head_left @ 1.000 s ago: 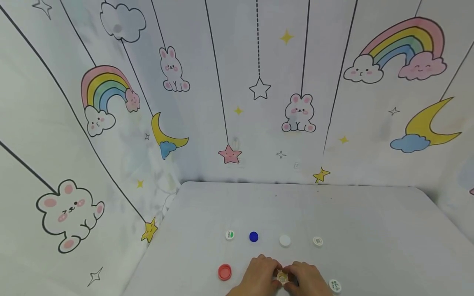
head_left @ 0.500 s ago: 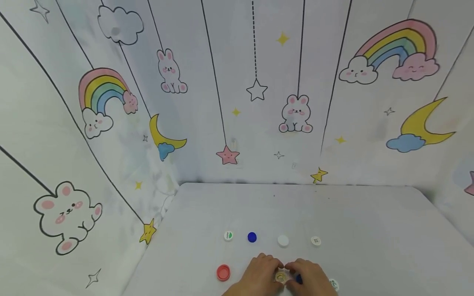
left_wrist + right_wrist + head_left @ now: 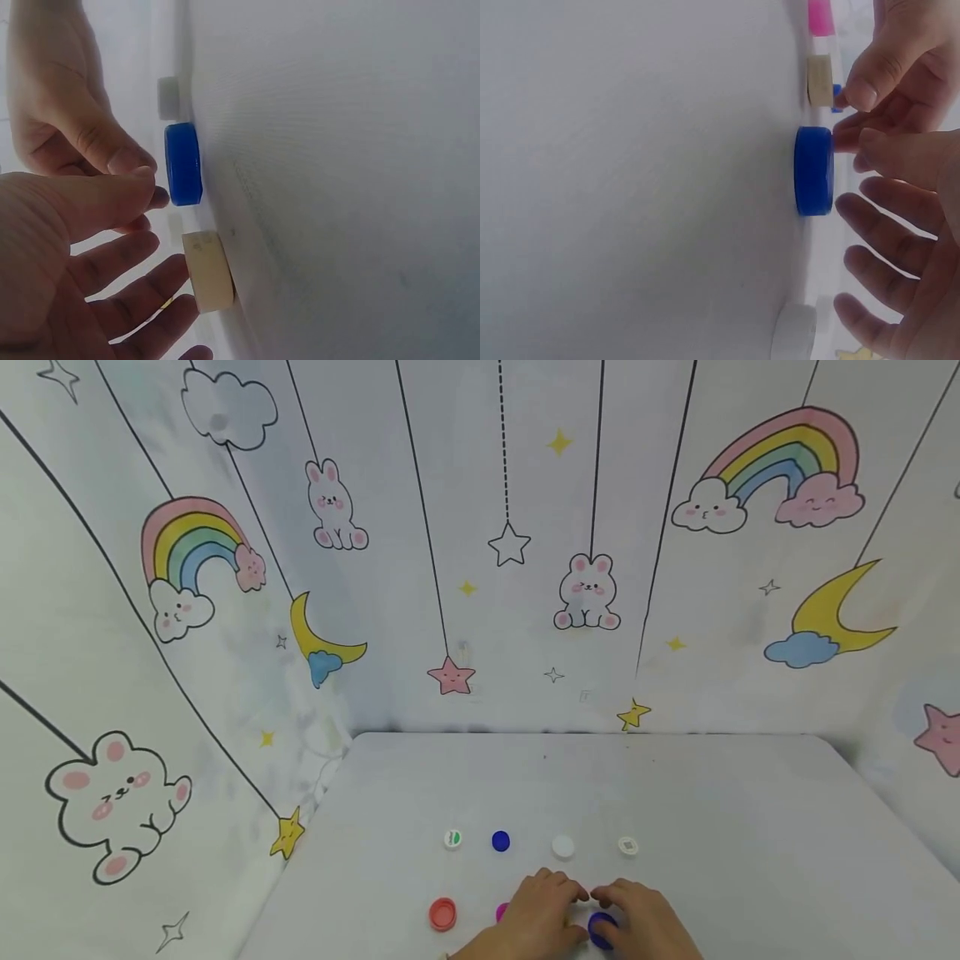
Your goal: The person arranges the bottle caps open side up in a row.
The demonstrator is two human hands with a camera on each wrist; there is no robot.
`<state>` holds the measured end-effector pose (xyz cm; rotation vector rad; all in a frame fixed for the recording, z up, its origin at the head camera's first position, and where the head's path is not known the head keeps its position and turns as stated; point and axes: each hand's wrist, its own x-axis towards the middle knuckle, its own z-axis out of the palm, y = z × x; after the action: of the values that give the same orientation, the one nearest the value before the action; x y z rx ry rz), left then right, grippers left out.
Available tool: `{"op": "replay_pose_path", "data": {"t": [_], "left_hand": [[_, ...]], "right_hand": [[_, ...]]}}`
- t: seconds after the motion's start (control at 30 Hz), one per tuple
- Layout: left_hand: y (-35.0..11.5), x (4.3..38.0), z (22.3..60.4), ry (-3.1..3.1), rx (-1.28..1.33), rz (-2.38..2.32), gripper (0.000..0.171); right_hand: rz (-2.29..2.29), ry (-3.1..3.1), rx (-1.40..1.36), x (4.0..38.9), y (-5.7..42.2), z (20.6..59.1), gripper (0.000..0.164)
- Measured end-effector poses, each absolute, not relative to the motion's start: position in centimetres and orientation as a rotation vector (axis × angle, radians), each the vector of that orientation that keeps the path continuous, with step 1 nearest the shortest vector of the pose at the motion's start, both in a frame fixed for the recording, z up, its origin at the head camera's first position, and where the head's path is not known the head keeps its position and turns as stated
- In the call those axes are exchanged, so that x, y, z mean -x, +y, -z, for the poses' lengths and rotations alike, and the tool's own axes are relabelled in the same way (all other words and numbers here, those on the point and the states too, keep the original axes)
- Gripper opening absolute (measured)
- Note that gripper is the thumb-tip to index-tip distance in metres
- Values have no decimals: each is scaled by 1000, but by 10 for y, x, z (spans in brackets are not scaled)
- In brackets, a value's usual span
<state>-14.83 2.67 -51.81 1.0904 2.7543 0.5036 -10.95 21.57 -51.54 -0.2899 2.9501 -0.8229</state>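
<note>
A blue bottle cap (image 3: pixel 602 931) lies on the white table between my two hands. My right hand (image 3: pixel 645 920) is over its right side, fingers loosely bent, gripping nothing; the right wrist view shows the fingertips (image 3: pixel 851 204) beside the blue cap. Close by on the left, my left hand (image 3: pixel 538 913) arches with loosely bent fingers and holds nothing. A cream bottle cap (image 3: pixel 208 271) sits on the table near the left fingertips (image 3: pixel 180 306); in the head view the left hand hides it. Past that hand's left side peeks a magenta cap (image 3: pixel 502 912).
Beyond the hands lies a row of small caps: a white and green one (image 3: pixel 452 839), a dark blue one (image 3: pixel 500 841), a plain white one (image 3: pixel 562 847) and a white one with a square mark (image 3: pixel 627 846). A red cap (image 3: pixel 442 914) lies to the left.
The hands were around the cream cap; they have let it go and moved right, over the blue cap. The magenta cap has come into sight. The head view has turned slightly right.
</note>
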Motion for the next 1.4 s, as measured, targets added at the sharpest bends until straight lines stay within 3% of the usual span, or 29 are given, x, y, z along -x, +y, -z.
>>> {"op": "replay_pose_path", "data": {"t": [0.4, 1.4], "left_hand": [[39, 150, 528, 2716, -1070, -393, 35], [46, 147, 528, 2796, -1135, -333, 31]], "right_hand": [[821, 2900, 103, 103, 228, 520, 32], [749, 3069, 465, 101, 242, 547, 31]]}}
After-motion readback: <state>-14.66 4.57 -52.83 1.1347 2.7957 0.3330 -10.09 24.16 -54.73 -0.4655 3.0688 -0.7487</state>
